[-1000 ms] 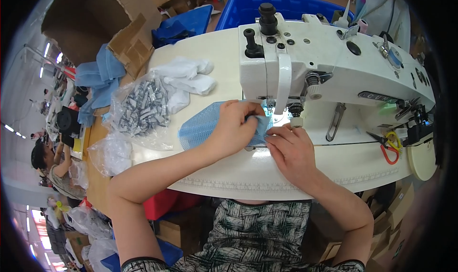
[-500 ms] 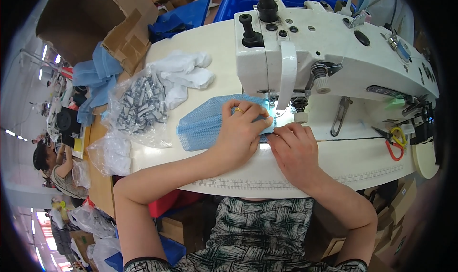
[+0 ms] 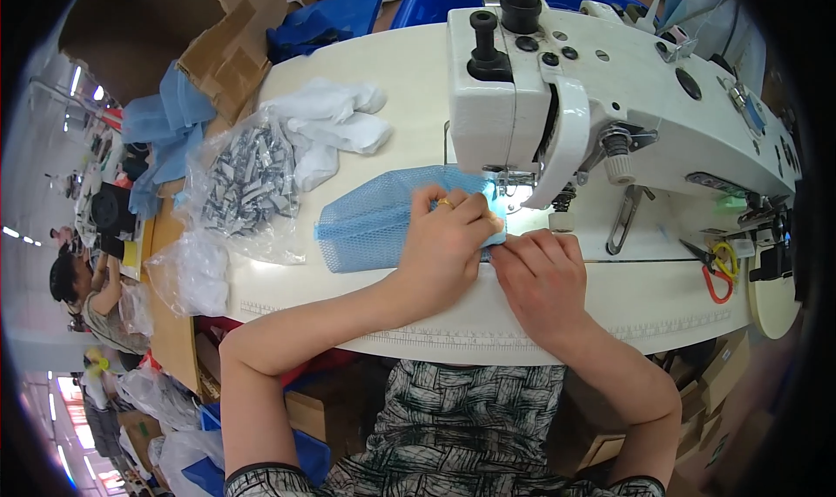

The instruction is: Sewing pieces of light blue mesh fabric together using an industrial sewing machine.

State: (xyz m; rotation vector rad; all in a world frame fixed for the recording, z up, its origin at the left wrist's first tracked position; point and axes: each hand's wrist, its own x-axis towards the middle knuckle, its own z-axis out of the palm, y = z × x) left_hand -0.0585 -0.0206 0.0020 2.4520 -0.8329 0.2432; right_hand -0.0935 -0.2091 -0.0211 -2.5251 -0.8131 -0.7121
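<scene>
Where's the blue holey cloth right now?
In the head view, the blue mesh cloth lies just left of centre on the white table, between the clear plastic bag and the sewing machine, partly under the left hand.

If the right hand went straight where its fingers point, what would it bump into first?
Probably the blue mesh: the right hand has its fingertips right at the edge of it. The left hand looks next in line, though depth is hard to judge here.

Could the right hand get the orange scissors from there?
Probably yes: nothing seems to block the right hand's grip from the scissors along the white table, though it would first have to leave the blue mesh.
</scene>
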